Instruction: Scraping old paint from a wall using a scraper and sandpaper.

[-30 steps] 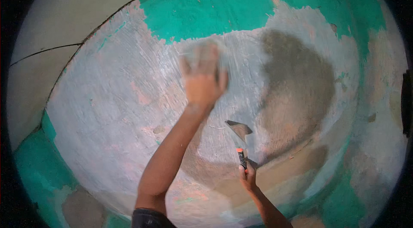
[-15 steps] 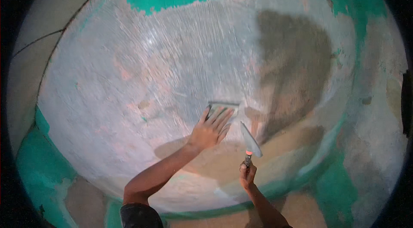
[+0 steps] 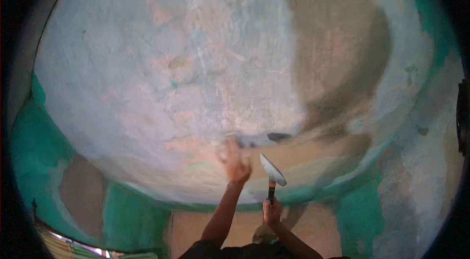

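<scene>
My right hand (image 3: 272, 211) is closed round the dark handle of a pointed trowel (image 3: 273, 171). Its grey blade points up and left, held in front of the wall's lower part. To its left, my left hand (image 3: 236, 162) is smeared by motion. At its fingertips a thin edge of a flat scraper (image 3: 231, 135) shows faintly; most of that tool is hidden or blurred. The hand is at the lower part of a wall (image 3: 147, 78) coated in pale grey-white, with pinkish and brown patches showing through.
Green paint (image 3: 134, 210) borders the coated area below and at the sides. A bare tan section (image 3: 303, 229) lies below the middle. Slatted, light-coloured material (image 3: 73, 249) shows at the lower left. A dark object (image 3: 462, 117) stands at the right rim. Shadows fall across the right half.
The view has shifted lower on the wall, and the upper green patch has mostly left it. My left hand has swept downward and blurred. My right hand still holds the trowel.
</scene>
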`<state>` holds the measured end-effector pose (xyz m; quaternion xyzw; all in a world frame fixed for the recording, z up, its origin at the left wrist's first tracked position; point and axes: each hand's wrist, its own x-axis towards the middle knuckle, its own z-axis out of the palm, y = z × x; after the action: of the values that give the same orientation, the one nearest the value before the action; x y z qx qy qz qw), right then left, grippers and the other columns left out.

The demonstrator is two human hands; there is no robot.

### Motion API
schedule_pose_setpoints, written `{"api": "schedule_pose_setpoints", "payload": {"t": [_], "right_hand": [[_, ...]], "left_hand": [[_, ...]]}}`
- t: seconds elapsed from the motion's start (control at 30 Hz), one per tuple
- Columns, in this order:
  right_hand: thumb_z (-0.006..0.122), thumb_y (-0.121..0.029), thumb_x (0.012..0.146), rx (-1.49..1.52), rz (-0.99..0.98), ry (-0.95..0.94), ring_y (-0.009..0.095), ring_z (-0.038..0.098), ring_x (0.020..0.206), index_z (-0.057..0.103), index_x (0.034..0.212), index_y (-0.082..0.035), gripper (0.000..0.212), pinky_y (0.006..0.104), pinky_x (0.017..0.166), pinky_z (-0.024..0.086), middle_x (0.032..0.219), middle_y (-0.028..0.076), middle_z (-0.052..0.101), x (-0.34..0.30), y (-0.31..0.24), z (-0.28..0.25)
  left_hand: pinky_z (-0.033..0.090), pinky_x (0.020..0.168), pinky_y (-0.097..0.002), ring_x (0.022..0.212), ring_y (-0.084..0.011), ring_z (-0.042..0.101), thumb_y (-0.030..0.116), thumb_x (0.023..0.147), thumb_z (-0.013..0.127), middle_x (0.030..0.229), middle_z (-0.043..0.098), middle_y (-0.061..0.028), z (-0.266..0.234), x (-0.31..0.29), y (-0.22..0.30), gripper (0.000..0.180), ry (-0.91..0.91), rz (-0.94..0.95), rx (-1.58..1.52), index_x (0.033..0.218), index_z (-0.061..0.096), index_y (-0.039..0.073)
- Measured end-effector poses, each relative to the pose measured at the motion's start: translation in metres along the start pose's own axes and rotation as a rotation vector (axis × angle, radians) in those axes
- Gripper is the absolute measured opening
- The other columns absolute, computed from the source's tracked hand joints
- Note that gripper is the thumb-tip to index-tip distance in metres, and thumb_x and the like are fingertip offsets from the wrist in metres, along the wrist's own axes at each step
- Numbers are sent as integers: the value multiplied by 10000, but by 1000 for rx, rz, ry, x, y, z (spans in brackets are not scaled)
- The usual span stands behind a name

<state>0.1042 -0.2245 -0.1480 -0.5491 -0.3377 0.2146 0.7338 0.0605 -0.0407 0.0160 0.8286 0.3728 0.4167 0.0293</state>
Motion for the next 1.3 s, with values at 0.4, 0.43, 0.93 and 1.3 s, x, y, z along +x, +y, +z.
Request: {"api": "schedule_pose_setpoints", "payload": {"t": [0.4,0.43,0.93,1.3], "right_hand": [[511,-341,1016,-174,-41,-192,82,411,520,497,794,-55,363,290,489,322,607,-11,448,-31,-30,-24],[511,-341,1016,-164,-40,-207,82,411,520,497,794,-55,363,290,489,322,607,-11,448,-32,-38,-17],[509,-340,1017,-126,-28,-242,93,405,515,460,727,-61,405,294,485,293,574,-13,425,-26,-52,-3],[497,-227,1018,-206,2,-216,69,408,475,454,751,-69,313,268,452,329,569,-13,433,-16,-19,-16]], "left_hand": [[34,1198,-524,1533,-297,1,412,1066,281,1650,-59,-216,-32,17,-83,690,441,-640,-553,1589,-8,68],[-3,1190,-543,1537,-281,-58,427,1066,270,1648,-97,-216,-45,19,-104,690,613,-868,-985,1591,-12,79],[252,1158,-387,1297,-260,446,522,1066,270,1441,464,-179,-18,-7,-91,717,519,209,-3759,1536,243,-19],[219,1155,-346,1263,-210,443,488,1068,327,1358,516,-74,19,-6,-117,560,796,-1031,-1215,1411,465,68]]}}
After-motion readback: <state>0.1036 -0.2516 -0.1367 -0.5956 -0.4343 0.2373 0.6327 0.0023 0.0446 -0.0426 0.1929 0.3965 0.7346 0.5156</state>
